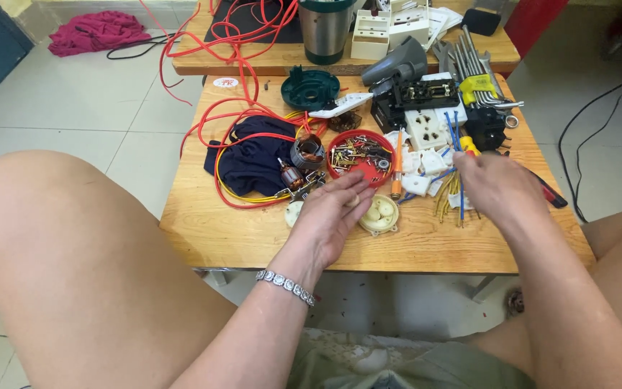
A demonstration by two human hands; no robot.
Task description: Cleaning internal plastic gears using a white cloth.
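Note:
My left hand hovers palm up over the front of the low wooden table, fingers apart and empty, next to a cream round plastic gear housing and a small motor armature. My right hand is closed around a yellow-handled screwdriver, above a bunch of blue and yellow wire pieces. A red round lid holding several small screws and metal parts lies just beyond my left hand.
A dark blue cloth and tangled red wire lie at the left. White socket parts, a hex key set, a green lid, a steel jar stand behind. My bare knees flank the table.

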